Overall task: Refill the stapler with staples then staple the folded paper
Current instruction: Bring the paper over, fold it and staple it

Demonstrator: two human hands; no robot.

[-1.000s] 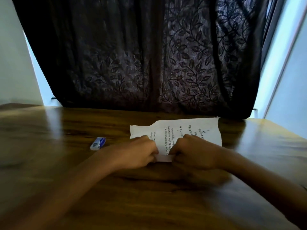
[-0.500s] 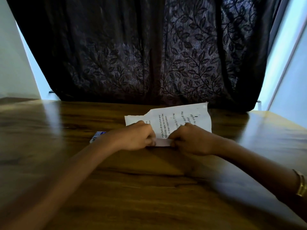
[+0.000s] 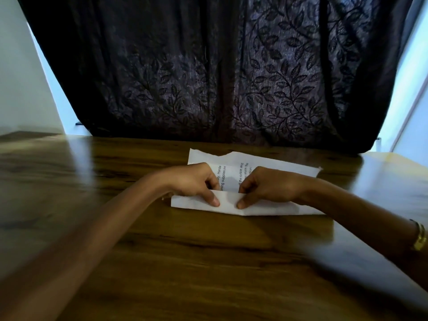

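A white printed paper (image 3: pixel 266 163) with a torn far edge lies on the wooden table (image 3: pixel 208 262). Its near strip is folded up over the sheet. My left hand (image 3: pixel 196 181) and my right hand (image 3: pixel 266 186) both pinch that folded strip side by side at its middle, thumbs on top and pressing it down. No stapler or staples show in this frame; my left forearm may hide the small blue and white item seen earlier.
A dark curtain (image 3: pixel 208 77) with a leaf pattern hangs right behind the table's far edge. Pale walls stand at both sides. A gold bangle (image 3: pixel 419 237) sits on my right wrist.
The paper's near edge has been folded over into a strip, and both hands now press it flat. The small blue and white item left of the paper is no longer visible.
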